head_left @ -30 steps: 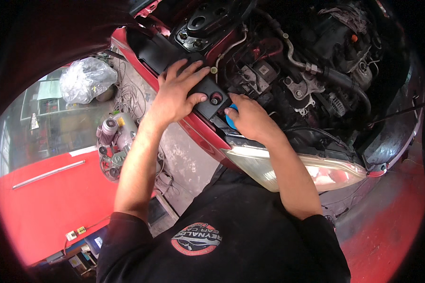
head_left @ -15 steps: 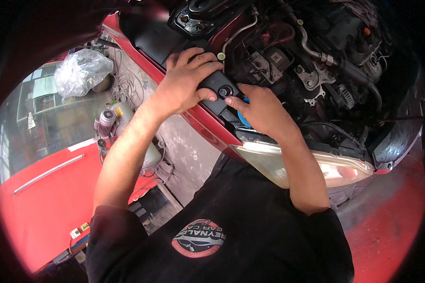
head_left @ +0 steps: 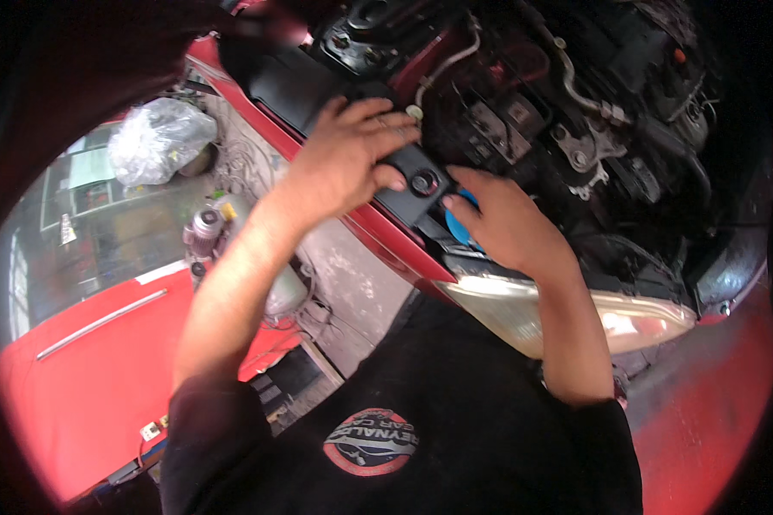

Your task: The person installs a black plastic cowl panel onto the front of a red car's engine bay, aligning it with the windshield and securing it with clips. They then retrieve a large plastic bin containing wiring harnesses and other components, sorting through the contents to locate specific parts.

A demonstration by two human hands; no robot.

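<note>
- Head view: we're counting one left hand, one right hand, one black cover, one blue cap.
- Our left hand is resting atop the cover, fingers and thumb apart.
- Our right hand is touching the cover's end; whether clamping, we cannot tell.
- The cap is showing beside our right thumb.

left hand on trim cover | right hand at trim cover's right end, partly over cap | headlight before and right of cap | fender left of trim cover | engine parts right of trim cover | compressor left of fender | plastic bag beyond compressor
</note>
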